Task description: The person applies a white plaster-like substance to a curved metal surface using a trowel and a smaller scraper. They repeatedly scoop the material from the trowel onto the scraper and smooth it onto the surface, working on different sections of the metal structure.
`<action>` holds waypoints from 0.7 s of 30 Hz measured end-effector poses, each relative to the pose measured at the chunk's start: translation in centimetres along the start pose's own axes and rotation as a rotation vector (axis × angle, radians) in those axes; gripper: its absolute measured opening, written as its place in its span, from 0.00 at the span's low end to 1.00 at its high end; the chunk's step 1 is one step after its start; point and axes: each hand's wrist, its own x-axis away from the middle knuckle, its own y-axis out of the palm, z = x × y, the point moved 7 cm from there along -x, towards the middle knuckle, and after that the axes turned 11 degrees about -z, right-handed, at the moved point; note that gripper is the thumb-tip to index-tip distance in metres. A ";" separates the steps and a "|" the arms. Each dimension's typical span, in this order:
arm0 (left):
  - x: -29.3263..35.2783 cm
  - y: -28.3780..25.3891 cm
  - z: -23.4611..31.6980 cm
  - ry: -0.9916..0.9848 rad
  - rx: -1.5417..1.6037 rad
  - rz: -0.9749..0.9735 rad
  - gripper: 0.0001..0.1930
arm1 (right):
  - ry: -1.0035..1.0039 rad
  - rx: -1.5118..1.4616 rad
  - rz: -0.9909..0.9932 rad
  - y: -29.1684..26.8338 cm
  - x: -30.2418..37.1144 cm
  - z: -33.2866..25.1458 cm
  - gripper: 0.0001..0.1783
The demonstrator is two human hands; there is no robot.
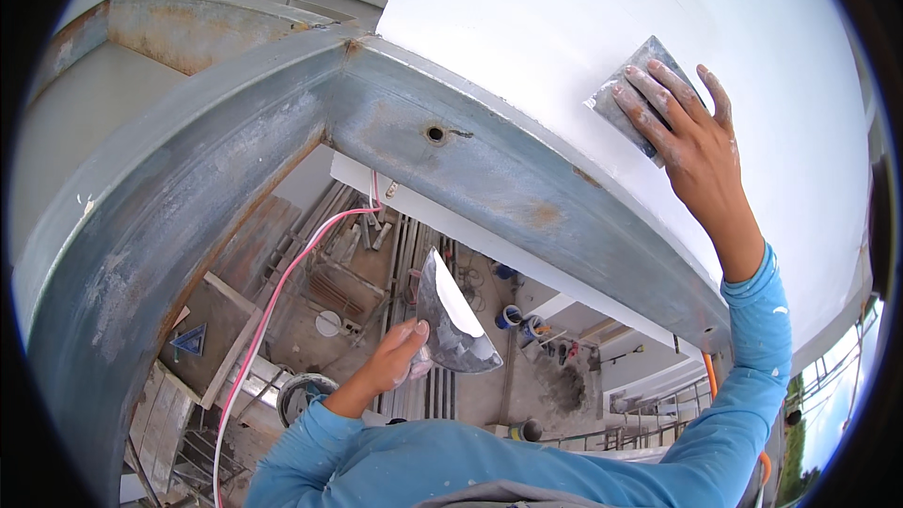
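Note:
My right hand (698, 136) presses a wide grey putty blade (651, 94) flat against a white wall panel (527, 19). Its fingers lie spread across the blade, the little finger standing off to the side; the thumb is hidden. Lower down, my left hand (400, 356) is closed round the near corner of a second grey putty blade (461, 350), held in front of my body. White putty (453, 299) lies in a thick strip along that blade's upper edge. Dried white smears mark the fingers of both hands.
Grey steel beams (508, 169), rusty in spots, run between me and the panel. A red-and-white cable (268, 306) hangs at the left. Far below are a cluttered floor (489, 395), buckets (509, 317), metal pipes (403, 254) and planks (155, 414).

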 end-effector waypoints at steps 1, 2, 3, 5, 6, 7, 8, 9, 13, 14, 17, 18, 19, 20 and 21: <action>0.2 0.1 0.1 -0.012 0.019 -0.028 0.23 | -0.027 0.020 0.058 -0.4 -2.3 -0.7 0.30; 0.3 -0.1 0.0 -0.018 -0.079 0.001 0.24 | -0.054 0.043 0.119 -0.4 -5.0 -1.3 0.30; 0.5 -0.3 -0.1 -0.024 -0.176 0.031 0.24 | -0.059 0.093 0.171 -0.2 -7.7 -1.9 0.30; 0.7 0.0 0.0 -0.024 -0.200 0.065 0.25 | -0.061 0.119 0.223 -0.4 -12.1 -3.4 0.31; 1.0 0.1 0.3 -0.020 -0.213 0.091 0.26 | -0.064 0.093 0.236 -0.8 -14.4 -4.4 0.32; 1.5 -0.2 -0.3 -0.010 -0.174 0.110 0.25 | -0.066 0.066 0.249 -1.2 -16.2 -4.9 0.33; 1.8 -0.5 -1.1 -0.006 -0.141 0.103 0.25 | -0.152 0.000 0.292 -1.9 -17.2 -5.2 0.28; 2.1 -0.8 -1.9 -0.004 -0.108 0.093 0.25 | -0.238 -0.066 0.333 -2.8 -18.0 -5.2 0.23; 3.0 -1.5 -2.3 0.034 -0.029 0.092 0.23 | -0.352 -0.108 0.313 -2.0 -20.3 -5.9 0.23; 3.1 -1.4 -1.8 0.049 -0.017 0.116 0.23 | -0.360 -0.104 0.304 -1.8 -20.6 -6.1 0.23; 3.3 -1.7 -1.2 0.014 -0.037 0.099 0.24 | -0.358 -0.091 0.312 -1.8 -21.2 -5.9 0.23; 3.2 -1.6 -0.5 0.046 -0.071 0.111 0.23 | -0.363 -0.103 0.319 -1.9 -21.2 -5.9 0.23; 3.0 -1.3 0.3 0.077 -0.105 0.122 0.22 | -0.367 -0.114 0.325 -2.1 -21.2 -5.9 0.23; 2.9 -1.2 0.6 0.096 -0.125 0.127 0.22 | -0.371 -0.124 0.332 -2.2 -21.2 -5.8 0.23; 2.9 -1.1 0.9 0.115 -0.144 0.131 0.22 | -0.371 -0.107 0.323 -2.2 -21.2 -5.9 0.23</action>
